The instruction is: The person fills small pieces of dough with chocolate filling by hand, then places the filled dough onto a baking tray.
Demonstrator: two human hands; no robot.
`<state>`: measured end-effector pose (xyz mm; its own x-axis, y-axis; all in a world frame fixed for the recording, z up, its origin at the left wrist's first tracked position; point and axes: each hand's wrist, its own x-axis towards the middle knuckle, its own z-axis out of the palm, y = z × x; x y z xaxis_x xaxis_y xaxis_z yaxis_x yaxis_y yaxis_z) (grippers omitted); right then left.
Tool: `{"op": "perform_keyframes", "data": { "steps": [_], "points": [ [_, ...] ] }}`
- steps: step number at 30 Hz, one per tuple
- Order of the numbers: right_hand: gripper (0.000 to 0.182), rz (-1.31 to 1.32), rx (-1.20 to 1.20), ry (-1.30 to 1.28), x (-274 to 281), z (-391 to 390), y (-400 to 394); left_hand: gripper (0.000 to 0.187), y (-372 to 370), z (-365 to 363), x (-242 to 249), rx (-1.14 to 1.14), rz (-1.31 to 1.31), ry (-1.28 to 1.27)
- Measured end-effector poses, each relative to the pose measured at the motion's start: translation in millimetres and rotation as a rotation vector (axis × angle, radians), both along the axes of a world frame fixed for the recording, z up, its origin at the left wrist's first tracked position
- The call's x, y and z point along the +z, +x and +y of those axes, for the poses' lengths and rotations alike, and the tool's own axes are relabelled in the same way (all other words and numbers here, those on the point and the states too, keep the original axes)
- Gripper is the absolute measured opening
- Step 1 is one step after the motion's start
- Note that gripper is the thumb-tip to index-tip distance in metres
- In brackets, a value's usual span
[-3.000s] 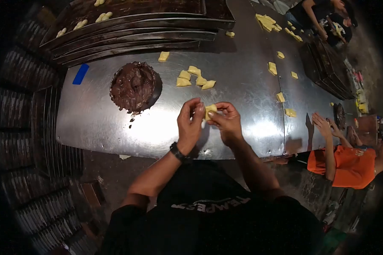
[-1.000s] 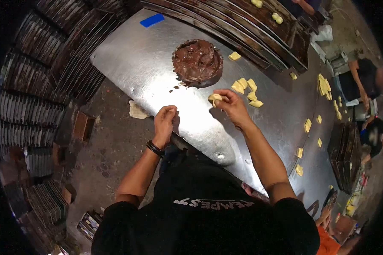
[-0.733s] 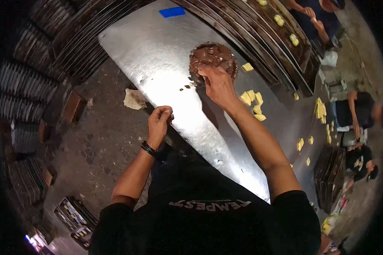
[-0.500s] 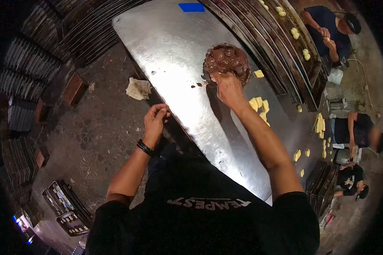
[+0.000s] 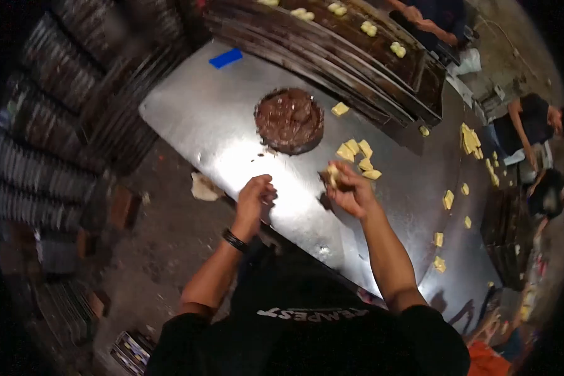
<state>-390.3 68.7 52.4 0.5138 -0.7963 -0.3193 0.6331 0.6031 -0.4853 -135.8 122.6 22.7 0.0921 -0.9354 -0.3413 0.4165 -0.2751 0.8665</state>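
Observation:
My right hand (image 5: 356,193) is raised over the metal table, fingers closed on a small piece of yellow dough (image 5: 333,175) with brown filling on it. Up and to its left sits a round pan of chocolate filling (image 5: 289,120), thick and glossy. Several flat dough pieces (image 5: 351,149) lie just beyond that hand, and a single dough square (image 5: 340,109) is right of the pan. Near the table's front edge, my left hand (image 5: 255,199) has its fingers curled loosely inward, with nothing visible in them.
Stacked trays (image 5: 357,69) with dough balls line the table's far side. More dough pieces (image 5: 470,141) are scattered at the right, near a co-worker (image 5: 527,125). A blue card (image 5: 225,58) lies on the metal table (image 5: 188,94). A cloth (image 5: 205,188) is beyond the front edge.
My right hand has left the chocolate pan and come back toward me, now with filling-smeared dough in view. My left hand has shifted slightly. The whole view has turned.

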Motion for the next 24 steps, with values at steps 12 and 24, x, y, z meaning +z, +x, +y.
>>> {"op": "perform_keyframes", "data": {
  "steps": [12,24],
  "points": [
    [0.05,-0.254,-0.126,0.046,-39.2,80.0,-28.2,0.027,-95.1,-1.2,18.7,-0.626,0.082,-0.02],
    [0.035,0.0,-0.162,0.212,-34.0,62.3,19.4,0.014,-38.2,-14.8,-7.7,-0.351,0.531,0.196]
  ]
}}
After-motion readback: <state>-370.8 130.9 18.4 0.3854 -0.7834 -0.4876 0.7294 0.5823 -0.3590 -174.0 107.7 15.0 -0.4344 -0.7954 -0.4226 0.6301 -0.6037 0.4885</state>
